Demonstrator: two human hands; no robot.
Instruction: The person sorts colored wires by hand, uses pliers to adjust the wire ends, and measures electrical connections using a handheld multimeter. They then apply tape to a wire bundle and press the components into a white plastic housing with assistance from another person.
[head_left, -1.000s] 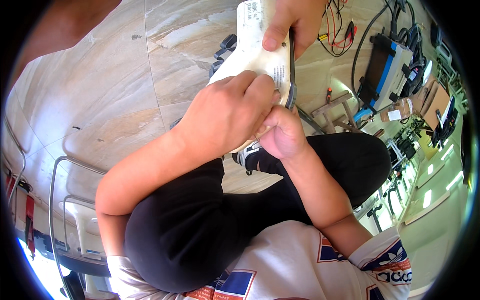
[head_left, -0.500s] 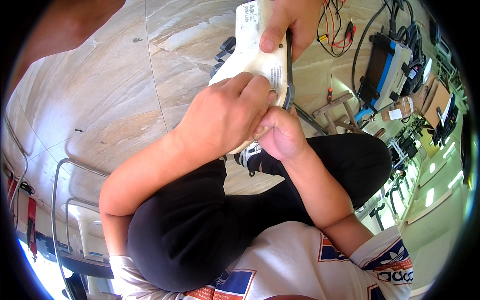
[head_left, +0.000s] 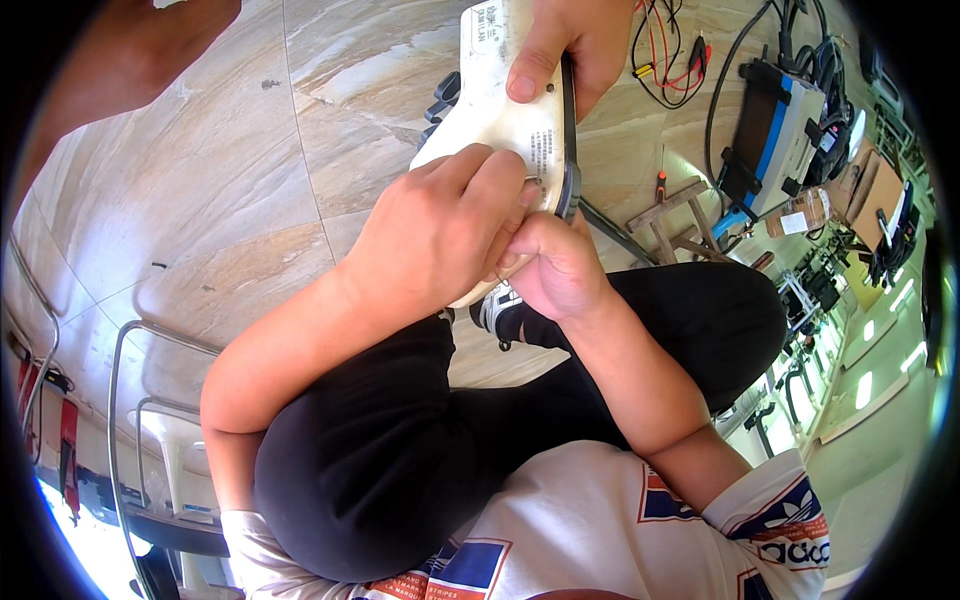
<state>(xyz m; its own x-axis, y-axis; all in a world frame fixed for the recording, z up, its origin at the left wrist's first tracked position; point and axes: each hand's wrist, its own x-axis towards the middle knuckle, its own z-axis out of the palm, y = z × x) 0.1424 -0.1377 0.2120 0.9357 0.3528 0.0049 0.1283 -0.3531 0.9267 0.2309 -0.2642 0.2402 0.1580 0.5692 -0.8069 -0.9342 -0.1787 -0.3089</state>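
A white, worn plastic housing [head_left: 495, 110] with a dark edge strip and small print slants down between my knees. My left hand [head_left: 430, 225] is closed over its near part, fingers curled inward; a small bit of metal shows by its fingertips, but what they pinch is hidden. Pressed against those fingertips, my right hand [head_left: 562, 265] is closed around the housing's near right edge, thumb on top. Another person's hand [head_left: 585, 50] grips the far end, thumb on the white face. Black knob-like parts [head_left: 440, 100] stick out on the left side.
Red and black cables [head_left: 685, 70] lie on the tiled floor beyond, near a screwdriver [head_left: 661, 185] and a small wooden stool [head_left: 680, 220]. A blue and grey machine [head_left: 775, 140] stands to the right. At left is a metal-framed chair [head_left: 118, 420]; another person's bare limb [head_left: 120, 60] reaches in.
The housing has shifted slightly left, and both my hands and the other person's hand have moved with it. My grip looks the same.
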